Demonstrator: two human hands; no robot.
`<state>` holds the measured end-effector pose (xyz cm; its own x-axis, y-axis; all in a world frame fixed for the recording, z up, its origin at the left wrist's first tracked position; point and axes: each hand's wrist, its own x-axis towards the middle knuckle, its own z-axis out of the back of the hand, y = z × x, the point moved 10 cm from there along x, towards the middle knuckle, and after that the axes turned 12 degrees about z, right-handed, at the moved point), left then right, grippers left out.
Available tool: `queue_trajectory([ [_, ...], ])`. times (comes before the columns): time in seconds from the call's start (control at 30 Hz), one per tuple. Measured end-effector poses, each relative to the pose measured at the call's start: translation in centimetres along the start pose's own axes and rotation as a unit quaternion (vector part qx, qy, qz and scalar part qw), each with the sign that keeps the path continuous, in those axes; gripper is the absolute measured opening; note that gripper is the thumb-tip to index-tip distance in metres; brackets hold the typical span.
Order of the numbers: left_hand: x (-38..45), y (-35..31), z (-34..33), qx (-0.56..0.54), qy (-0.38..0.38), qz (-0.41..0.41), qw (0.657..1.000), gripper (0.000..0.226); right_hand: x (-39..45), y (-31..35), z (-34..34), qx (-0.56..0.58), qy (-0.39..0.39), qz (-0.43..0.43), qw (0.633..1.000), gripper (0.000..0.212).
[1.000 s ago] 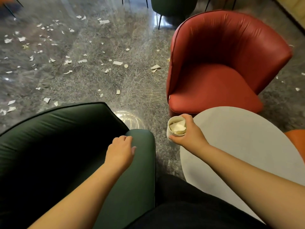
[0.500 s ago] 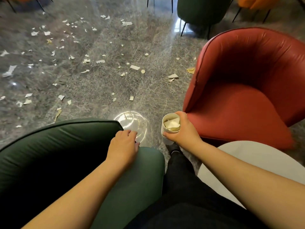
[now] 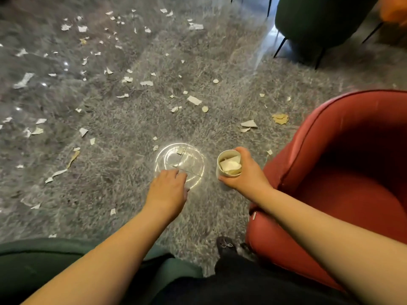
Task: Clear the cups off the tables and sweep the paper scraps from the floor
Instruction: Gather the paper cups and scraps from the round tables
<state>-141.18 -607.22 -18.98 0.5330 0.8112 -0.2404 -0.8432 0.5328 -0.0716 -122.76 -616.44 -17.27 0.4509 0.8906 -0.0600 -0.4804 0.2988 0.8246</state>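
The right hand (image 3: 246,172) grips a white paper cup (image 3: 229,165) w/ its fingers curled round the side, held upright over the grey floor (image 3: 123,194) just left of the red armchair (image 3: 343,183); folded paper sits inside the cup. The left hand (image 3: 168,192) hangs palm-down w/ loosely bent fingers, holding nothing, at the near edge of a round light reflection (image 3: 179,164). Paper scraps (image 3: 193,99) lie scattered across the floor, mostly up and left, and a green chair (image 3: 44,267) shows at bottom left.
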Motion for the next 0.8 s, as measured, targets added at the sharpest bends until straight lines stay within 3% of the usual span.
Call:
queue_trajectory([
  [0.47, 13.8, -2.8, 2.5, 0.015, 0.021, 0.028, 0.999, 0.039, 12.9, -3.1, 5.1, -0.005, 0.005, -0.003, 1.0, 0.074],
  [0.8, 24.4, -5.5, 4.8, 0.051, 0.027, -0.032, 0.998, 0.041, 21.7, -4.2, 7.8, 0.035, -0.057, -0.038, 0.997, 0.07],
])
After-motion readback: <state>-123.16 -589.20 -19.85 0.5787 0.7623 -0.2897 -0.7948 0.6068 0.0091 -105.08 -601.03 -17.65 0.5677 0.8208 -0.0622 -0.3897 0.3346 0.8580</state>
